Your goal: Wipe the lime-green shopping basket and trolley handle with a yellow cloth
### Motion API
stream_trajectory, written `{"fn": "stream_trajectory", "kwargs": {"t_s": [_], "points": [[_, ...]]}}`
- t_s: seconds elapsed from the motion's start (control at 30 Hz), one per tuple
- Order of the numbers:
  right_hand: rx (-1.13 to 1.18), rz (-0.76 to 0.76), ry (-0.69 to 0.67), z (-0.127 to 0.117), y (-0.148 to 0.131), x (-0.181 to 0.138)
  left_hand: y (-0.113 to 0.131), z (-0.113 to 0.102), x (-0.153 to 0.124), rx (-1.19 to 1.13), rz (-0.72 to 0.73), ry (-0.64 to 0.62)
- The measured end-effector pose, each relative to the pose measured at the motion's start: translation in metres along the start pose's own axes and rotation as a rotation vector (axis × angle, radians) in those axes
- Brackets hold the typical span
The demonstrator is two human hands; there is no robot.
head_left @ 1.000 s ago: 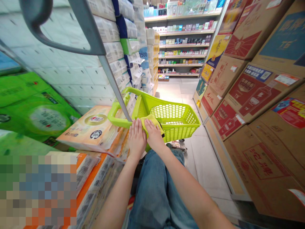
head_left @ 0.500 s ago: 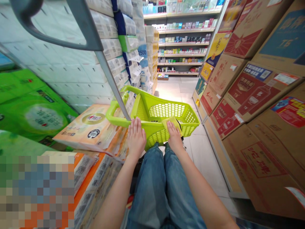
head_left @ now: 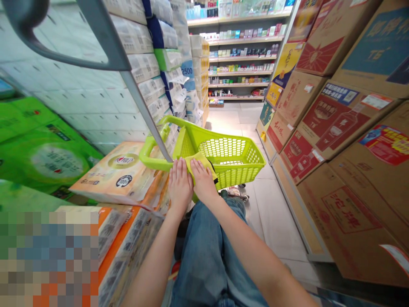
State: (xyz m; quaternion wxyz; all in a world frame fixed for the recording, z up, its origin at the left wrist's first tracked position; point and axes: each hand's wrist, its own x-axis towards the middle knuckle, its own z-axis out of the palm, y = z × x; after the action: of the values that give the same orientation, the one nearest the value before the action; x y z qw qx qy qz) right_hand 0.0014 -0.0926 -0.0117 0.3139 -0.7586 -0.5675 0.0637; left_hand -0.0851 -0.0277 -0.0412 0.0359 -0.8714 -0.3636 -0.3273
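Note:
A lime-green plastic shopping basket (head_left: 238, 175) with perforated walls stands in front of my knees, and a long grey handle (head_left: 145, 113) slants up from it. Flat against the basket's near rim, beside the foot of the handle, lies my left hand (head_left: 180, 185), its fingers straight and side by side. My right hand (head_left: 204, 183) presses a yellow cloth (head_left: 200, 157) with a dark edge onto the same rim. The two hands are almost touching. The cloth partly covers the rim, and my right palm hides some of it.
Stacked cartons (head_left: 338, 115) line the right side of the aisle. Tissue packs (head_left: 134, 38) are piled on the left, with an orange pack (head_left: 110, 168) close to my left arm. Shelves of small goods (head_left: 241, 57) stand at the far end, beyond the tiled floor (head_left: 271, 213).
My right hand has slid the yellow cloth leftward along the rim, up to my left hand. The left hand has stayed by the handle's foot. My knees have shifted a little to the right.

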Motion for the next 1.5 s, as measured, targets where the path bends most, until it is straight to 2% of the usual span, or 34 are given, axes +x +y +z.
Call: {"fn": "stream_trajectory", "kwargs": {"t_s": [0.1,0.33,0.47,0.6,0.73,0.83,0.93,1.03,1.17,1.5], "points": [[-0.036,0.001,0.0,-0.001,0.02,-0.007,-0.001,0.001,0.0,-0.006,0.005,0.02],[-0.162,0.104,0.065,-0.009,0.086,-0.025,0.002,0.001,-0.001,-0.021,0.002,0.025],[-0.2,0.167,0.086,-0.017,0.107,-0.034,0.002,0.002,-0.001,-0.04,-0.006,0.031],[-0.211,0.252,0.058,-0.021,0.103,-0.034,0.001,0.001,-0.001,-0.043,-0.006,0.023],[-0.24,0.305,0.044,-0.016,0.072,-0.025,0.001,0.0,-0.001,-0.048,-0.001,0.024],[-0.201,0.227,0.012,-0.01,0.039,-0.012,0.001,0.0,-0.001,-0.052,0.0,0.031],[-0.11,0.083,-0.022,-0.006,0.011,0.0,0.0,0.0,-0.001,-0.04,0.005,0.032],[-0.048,-0.011,-0.016,-0.005,0.0,0.006,0.0,0.0,-0.001,-0.025,0.004,0.026],[-0.042,-0.025,-0.019,-0.006,0.015,0.001,0.0,0.0,-0.001,-0.017,0.003,0.027],[-0.126,0.123,0.05,-0.016,0.091,-0.025,0.002,0.001,-0.001,-0.042,-0.007,0.021]]}}
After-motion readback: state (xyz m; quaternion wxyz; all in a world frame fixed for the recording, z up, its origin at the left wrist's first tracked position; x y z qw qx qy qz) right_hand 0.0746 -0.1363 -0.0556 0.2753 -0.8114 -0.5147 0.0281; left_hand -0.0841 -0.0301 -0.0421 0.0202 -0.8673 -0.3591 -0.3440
